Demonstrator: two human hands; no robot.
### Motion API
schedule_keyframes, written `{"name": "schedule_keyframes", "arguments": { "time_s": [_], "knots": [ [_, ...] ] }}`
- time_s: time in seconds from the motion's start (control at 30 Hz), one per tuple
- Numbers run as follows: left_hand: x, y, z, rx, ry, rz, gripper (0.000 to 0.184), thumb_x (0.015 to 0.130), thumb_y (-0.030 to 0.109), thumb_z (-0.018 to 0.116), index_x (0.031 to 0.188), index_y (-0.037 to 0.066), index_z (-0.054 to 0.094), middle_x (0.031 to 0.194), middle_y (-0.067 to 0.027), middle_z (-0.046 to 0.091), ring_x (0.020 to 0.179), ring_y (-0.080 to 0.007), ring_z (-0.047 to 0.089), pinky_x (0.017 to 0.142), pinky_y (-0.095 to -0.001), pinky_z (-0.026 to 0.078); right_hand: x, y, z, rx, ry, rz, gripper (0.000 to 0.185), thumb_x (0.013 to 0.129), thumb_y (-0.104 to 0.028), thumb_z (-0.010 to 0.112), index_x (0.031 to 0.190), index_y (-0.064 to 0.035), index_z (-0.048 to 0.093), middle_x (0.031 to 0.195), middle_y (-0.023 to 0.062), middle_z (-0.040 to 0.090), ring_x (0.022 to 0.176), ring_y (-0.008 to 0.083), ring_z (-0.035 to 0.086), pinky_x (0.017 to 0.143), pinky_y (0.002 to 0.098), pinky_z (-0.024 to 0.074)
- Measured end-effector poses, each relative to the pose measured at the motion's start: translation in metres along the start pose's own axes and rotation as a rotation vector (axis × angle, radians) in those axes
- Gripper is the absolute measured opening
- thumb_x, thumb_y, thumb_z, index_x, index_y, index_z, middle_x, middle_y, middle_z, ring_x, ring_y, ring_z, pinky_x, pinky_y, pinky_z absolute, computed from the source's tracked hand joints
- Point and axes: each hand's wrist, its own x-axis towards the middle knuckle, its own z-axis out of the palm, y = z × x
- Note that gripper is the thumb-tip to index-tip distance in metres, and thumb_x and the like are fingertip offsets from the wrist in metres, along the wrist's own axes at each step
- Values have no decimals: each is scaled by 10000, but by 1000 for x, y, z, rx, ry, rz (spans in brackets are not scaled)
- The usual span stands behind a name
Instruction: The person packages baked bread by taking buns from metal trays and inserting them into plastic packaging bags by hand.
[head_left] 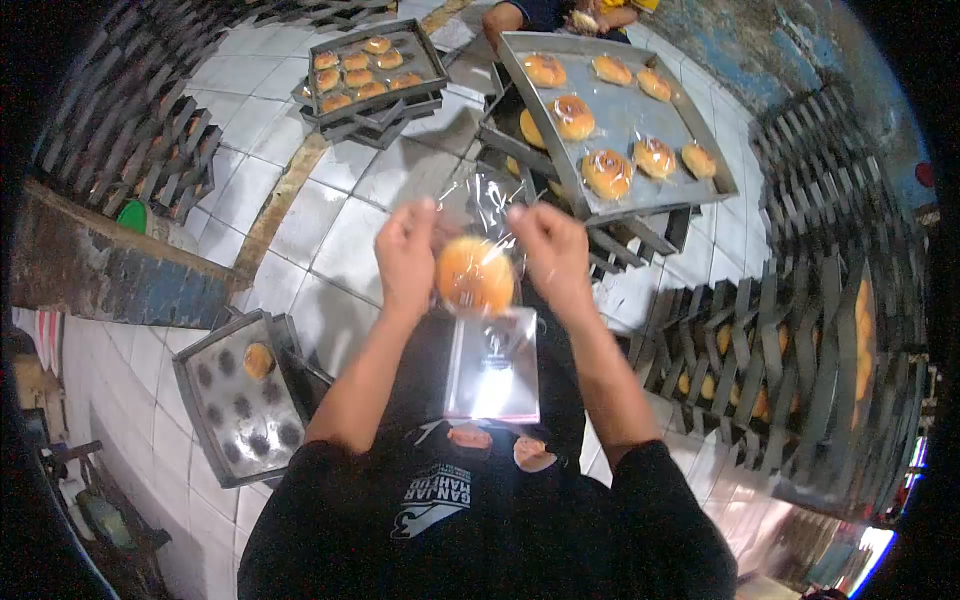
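Note:
A round golden bun [476,276] sits inside a clear plastic bag [488,200] in front of my body. My left hand [408,255] pinches the bag's upper left side, and my right hand [552,252] pinches its upper right side. Below the bun, a stack of flat clear bags [493,372] rests on my lap. Just beyond my right hand is a metal tray [640,118] of buns, several of them in shiny wrapping. To my left, another tray [235,400] carries a single bun [259,361] among dark round marks.
A further tray [375,62] of buns stands on the tiled floor ahead, on stacked trays. Piles of dark trays line the left [150,150] and right [760,350], some holding buns. Another person's hand [588,14] and leg show at the top. A low wall [130,265] stands left.

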Motion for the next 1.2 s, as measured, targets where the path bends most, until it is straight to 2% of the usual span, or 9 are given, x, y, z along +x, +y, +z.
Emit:
{"name": "schedule_keyframes", "arguments": {
  "time_s": [0.07, 0.3, 0.43, 0.67, 0.77, 0.93, 1.0, 1.13, 1.2],
  "knots": [
    [1, 8, -13, 450, 75, 381, 315, 1035, 221, 620, 845, -27, 655, 963, -66, 615, 907, -141, 587, 830, -291, 474, 4, 5, -9, 279, -102, 427, 357, 1021, -325, 644, 735, -115, 600, 645, -55, 524, 536, 59, 385, 509, 247, 300],
    [-41, -47, -51, -55, -147, -341, 226, 995, 186, 641, 850, 18, 688, 910, -23, 630, 902, -121, 565, 835, -308, 435, -86, 59, 18, 547, -192, 886, 266, 1012, -295, 656, 873, -68, 658, 830, 33, 671, 673, 130, 628, 602, 284, 537],
    [-10, -30, -8, -488, -300, -208, 207, 958, 181, 683, 1050, -5, 683, 996, -59, 679, 907, -122, 596, 853, -315, 459, -58, 40, -15, 674, 31, 491, 251, 1008, -250, 651, 847, -57, 656, 950, 95, 727, 811, 171, 694, 691, 317, 581],
    [-34, -14, 19, 260, -561, 143, 559, 930, 190, 717, 1429, 33, 519, 1475, -185, 525, 1313, -297, 549, 1091, -412, 443, 43, 28, -107, -942, 508, -451, 380, 965, -199, 698, 1257, 35, 632, 1064, 174, 735, 927, 315, 723, 836, 413, 547],
    [-86, -6, -11, 891, -498, 623, 521, 852, 152, 762, 1346, 71, 618, 1513, -185, 496, 1404, -396, 460, 1098, -465, 451, -21, 19, -95, -465, 2, 129, 471, 947, -247, 725, 1314, 17, 593, 1237, 244, 666, 1140, 389, 666, 985, 453, 522],
    [-98, -26, -50, 1030, -634, 918, 361, 829, 152, 771, 1184, 98, 728, 1533, -148, 486, 1428, -395, 429, 1095, -507, 455, -115, 29, -45, -522, -418, -141, 648, 795, -144, 816, 1372, -16, 550, 1416, 230, 520, 1302, 438, 491, 1080, 474, 438],
    [-96, -29, -50, 870, -636, 1063, 328, 854, 148, 770, 1173, 84, 737, 1515, -122, 524, 1417, -361, 458, 1106, -476, 453, -121, 26, -57, -617, -383, -197, 366, 788, -95, 788, 1119, -5, 662, 1115, 144, 636, 1072, 354, 595, 946, 458, 486],
    [-101, -6, -40, 344, -859, -278, 224, 977, 132, 672, 1162, 18, 725, 1190, -150, 722, 1124, -242, 684, 979, -364, 530, -105, -15, -108, -278, -456, -110, 136, 868, -89, 750, 939, 10, 691, 983, 96, 692, 870, 239, 673, 729, 373, 548],
    [-83, 10, -28, 301, -1013, -357, 159, 1001, 143, 642, 1055, 4, 697, 865, -110, 741, 880, -160, 722, 825, -314, 565, -118, 33, -140, 605, -407, 482, 225, 912, -135, 752, 1035, 44, 695, 1056, 95, 730, 864, 166, 703, 753, 325, 576]
  ]
}}
